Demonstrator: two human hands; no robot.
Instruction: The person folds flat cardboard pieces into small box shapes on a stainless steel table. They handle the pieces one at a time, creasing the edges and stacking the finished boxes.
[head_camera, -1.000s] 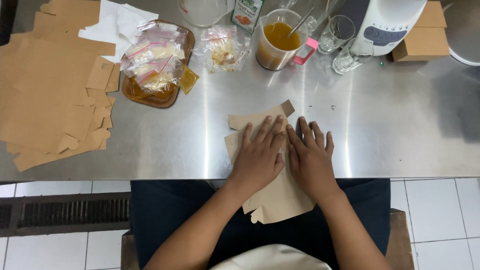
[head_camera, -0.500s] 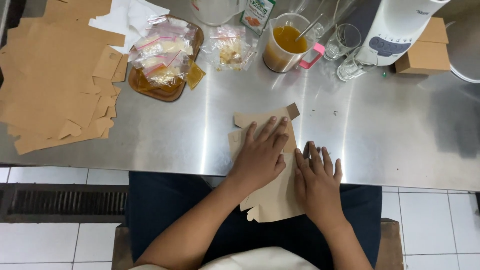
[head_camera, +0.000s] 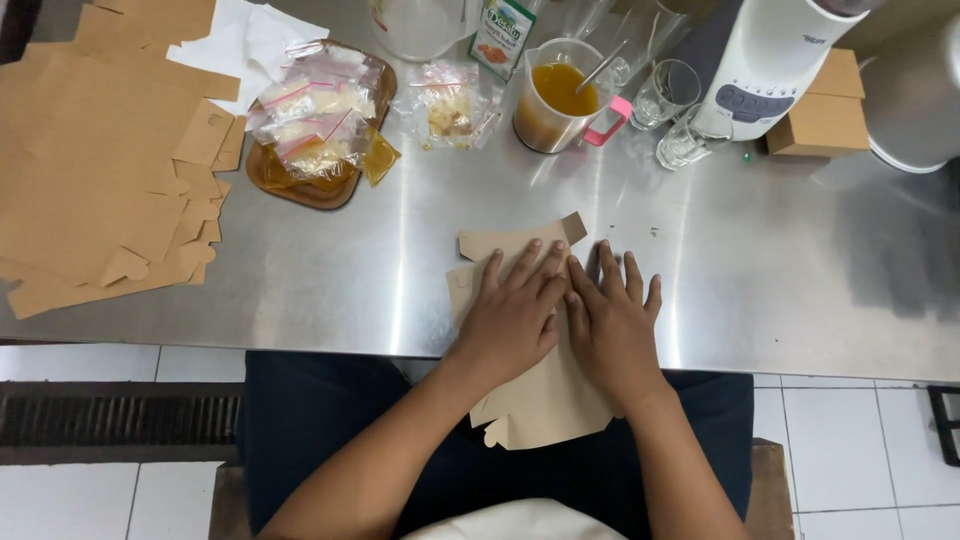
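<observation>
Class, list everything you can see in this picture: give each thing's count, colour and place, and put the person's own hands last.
Cardboard sheet: one, brown, flat at table edge under both hands.
Cardboard stack: one pile, brown, far left.
Wooden tray: one, brown, holds clear bags.
Clear bags: several, yellowish contents, on tray.
Jug: one, clear, orange liquid, pink handle.
Glasses: two, clear, beside jug.
Appliance: one, white, top right.
Small box: one, brown, right of appliance.
Table: one, steel.
Left hand: flat on sheet.
Right hand: flat on sheet.
</observation>
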